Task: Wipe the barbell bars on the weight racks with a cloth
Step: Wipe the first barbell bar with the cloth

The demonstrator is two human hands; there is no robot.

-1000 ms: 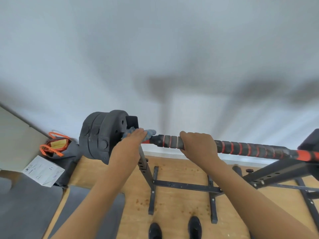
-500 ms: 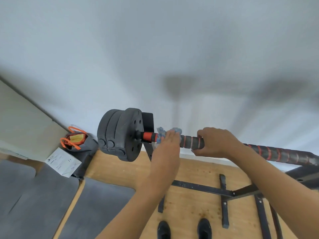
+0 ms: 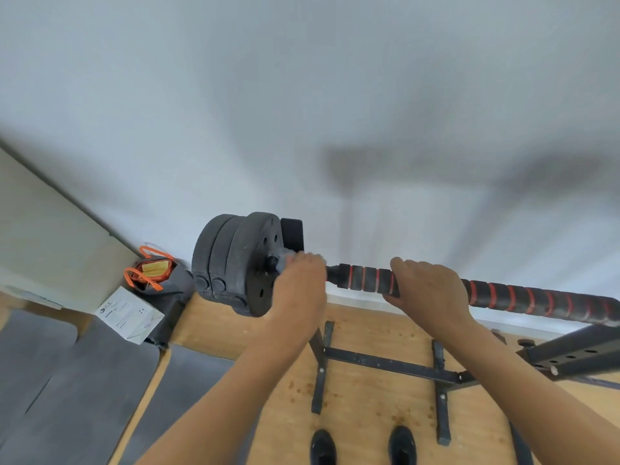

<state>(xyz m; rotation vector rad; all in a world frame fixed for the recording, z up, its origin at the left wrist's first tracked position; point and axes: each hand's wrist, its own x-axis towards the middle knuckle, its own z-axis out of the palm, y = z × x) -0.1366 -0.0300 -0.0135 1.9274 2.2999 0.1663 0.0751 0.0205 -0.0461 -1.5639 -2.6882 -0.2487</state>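
Bar (image 3: 365, 280): ribbed blk foam, red rings

The cloth (image 3: 286, 256) is almost wholly hidden under the motion-blurred left hand (image 3: 300, 283), apparently wrapped round the bar (image 3: 365, 278), which is cut off by the right edge; the shoes (image 3: 322, 446) are cropped below.

Bright, flat, even light. Above the fingers, broad soft-edged grey shadows (image 3: 352, 166) lie on the pale wall (image 3: 235, 95), thrown away from the viewer. The left hand (image 3: 298, 280) and the cloth (image 3: 285, 255) at its fingertips are smeared by motion blur. The right hand (image 3: 426, 283), gripping the barbell bar (image 3: 523, 298), is sharper. Wide-angle bend: the bar bows downward right of those fingers. Whole picture is slightly soft.
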